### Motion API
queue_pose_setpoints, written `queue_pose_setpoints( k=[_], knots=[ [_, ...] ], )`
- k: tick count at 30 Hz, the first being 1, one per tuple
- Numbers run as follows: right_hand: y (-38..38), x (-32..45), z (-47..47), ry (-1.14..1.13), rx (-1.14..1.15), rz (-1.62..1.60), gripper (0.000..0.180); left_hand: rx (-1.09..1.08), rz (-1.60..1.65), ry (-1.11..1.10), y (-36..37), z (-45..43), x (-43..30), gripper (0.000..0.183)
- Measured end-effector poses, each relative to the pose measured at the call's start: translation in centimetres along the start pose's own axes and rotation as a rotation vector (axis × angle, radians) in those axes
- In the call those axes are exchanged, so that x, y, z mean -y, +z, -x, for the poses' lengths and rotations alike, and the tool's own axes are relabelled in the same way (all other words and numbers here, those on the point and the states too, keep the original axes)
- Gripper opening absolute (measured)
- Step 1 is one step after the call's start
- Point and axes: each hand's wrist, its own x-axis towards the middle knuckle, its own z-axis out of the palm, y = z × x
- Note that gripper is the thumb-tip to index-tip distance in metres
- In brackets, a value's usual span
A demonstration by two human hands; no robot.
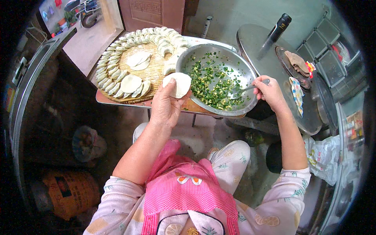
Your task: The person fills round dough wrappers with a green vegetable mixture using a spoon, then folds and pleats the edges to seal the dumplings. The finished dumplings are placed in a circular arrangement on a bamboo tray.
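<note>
A round, flat dough wrapper [182, 85] lies across the fingers of my left hand [167, 104], with my thumb on top of it. My right hand [268, 92] grips the handle of a metal spoon [249, 88]. The spoon's bowl is partly sunk in chopped green and yellow filling [210, 79]. That filling sits in a wide steel bowl [216, 48], just right of my left hand. Left of the bowl, a round woven reed tray [126, 79] carries folded dumplings [144, 38] around its rim. Loose wrappers [138, 60] lie near its middle, and more wrappers [130, 84] rest on dumplings at the front.
Tray and bowl stand on a small table [117, 102], the bowl overlapping the tray's edge. To the right, a dark round-ended surface [252, 38] holds a dark bottle [279, 28], a brown folded cloth [296, 63] and a patterned cloth [296, 95]. A bucket [88, 144] stands at lower left.
</note>
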Motion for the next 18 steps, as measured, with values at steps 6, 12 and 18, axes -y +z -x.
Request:
queue_pose_setpoints(
  k=[6,12,18],
  knots=[
    [3.2,-0.4,-1.5,0.191,0.192,-0.304,0.016,-0.042,0.073,-0.007,0.1,-0.2,0.5,0.030],
    [7.4,-0.2,-3.9,0.241,0.198,-0.529,0.023,-0.053,0.030,0.021,0.1,-0.4,0.7,0.029],
    [9.0,-0.7,-5.6,0.258,0.233,-0.706,0.026,-0.001,0.017,0.019,0.1,-0.4,0.5,0.028]
  ],
)
